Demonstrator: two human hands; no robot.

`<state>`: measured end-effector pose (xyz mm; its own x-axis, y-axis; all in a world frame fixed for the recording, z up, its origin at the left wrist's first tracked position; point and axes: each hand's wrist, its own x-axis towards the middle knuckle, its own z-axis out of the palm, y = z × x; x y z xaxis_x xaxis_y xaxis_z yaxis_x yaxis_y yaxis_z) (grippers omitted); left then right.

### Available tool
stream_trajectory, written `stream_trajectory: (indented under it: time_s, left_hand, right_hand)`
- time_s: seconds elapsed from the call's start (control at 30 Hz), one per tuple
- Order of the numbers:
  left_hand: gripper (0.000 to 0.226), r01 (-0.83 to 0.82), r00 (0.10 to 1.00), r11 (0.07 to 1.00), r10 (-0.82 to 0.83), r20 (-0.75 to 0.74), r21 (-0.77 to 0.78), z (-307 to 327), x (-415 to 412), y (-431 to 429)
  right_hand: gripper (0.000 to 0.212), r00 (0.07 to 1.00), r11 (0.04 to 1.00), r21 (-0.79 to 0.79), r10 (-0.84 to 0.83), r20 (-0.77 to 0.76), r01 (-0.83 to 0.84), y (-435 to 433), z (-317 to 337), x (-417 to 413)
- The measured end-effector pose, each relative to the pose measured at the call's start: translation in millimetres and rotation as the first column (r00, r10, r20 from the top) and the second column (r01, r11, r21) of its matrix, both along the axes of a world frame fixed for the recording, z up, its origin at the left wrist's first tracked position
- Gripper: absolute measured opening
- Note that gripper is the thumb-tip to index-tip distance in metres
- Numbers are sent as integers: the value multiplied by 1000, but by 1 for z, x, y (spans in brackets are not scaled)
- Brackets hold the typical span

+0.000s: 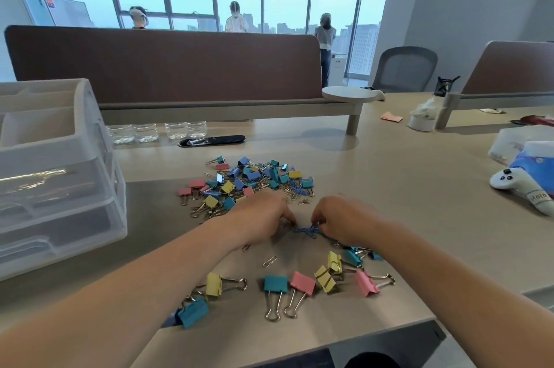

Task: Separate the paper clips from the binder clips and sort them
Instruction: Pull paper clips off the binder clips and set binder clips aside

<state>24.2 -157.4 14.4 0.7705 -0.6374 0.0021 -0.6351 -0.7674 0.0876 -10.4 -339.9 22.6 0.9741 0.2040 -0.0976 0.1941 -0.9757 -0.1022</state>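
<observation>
A mixed pile (251, 182) of coloured binder clips and metal paper clips lies on the desk ahead of my hands. Nearer me, several binder clips (299, 283) in yellow, teal, pink and blue lie spread in a loose row. My left hand (263, 217) and my right hand (344, 220) meet just below the pile, fingers curled down. Between them is a tangle of blue paper clips (307, 231), pinched by both hands. Two loose silver paper clips (269, 261) lie just below my left hand.
A clear plastic drawer organiser (57, 176) stands at the left. Water bottles (156, 132) and a black cable slot (211, 140) sit behind the pile. A stuffed toy (521, 185) and a plastic box lie at the right. A brown divider (168, 65) runs across the back.
</observation>
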Motion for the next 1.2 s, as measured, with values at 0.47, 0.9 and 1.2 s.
stream_trajectory:
  time_s: [0.47,0.9,1.2]
  left_hand:
    - [49,-101,993,995,100,-57,-8,7,-7,15]
    - [48,-35,999,999,34,23,40,-3,-3,16]
    - [34,-62,995,994,68,67,-87,-4,-7,33]
  right_hand:
    - [19,1000,1000,-18,6,14,-6,26,-2,1]
    - [17,998,999,41,-36,45,34,23,-11,8]
    - [18,996,998,55,-2,85,-3,29,-10,7]
